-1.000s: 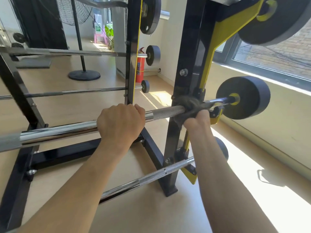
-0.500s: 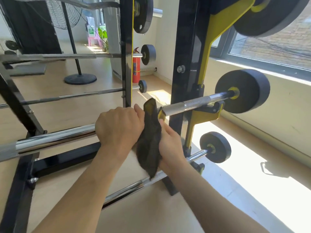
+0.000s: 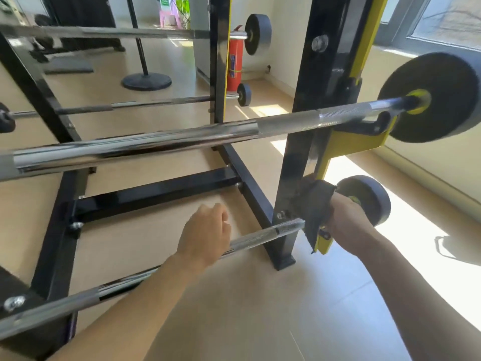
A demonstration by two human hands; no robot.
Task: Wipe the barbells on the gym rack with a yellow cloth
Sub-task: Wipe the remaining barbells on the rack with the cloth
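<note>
right hand grips the dark cloth round the lowest barbell at 3 o'clock – left hand curled on it; wrap snugly, drag leftward

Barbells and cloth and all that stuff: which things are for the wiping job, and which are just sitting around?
For the job:
cloth, held by the right hand
lowest barbell, left hand on it
upper barbell
rack

Just sitting around:
fire extinguisher
fan stand
floor mat
</note>
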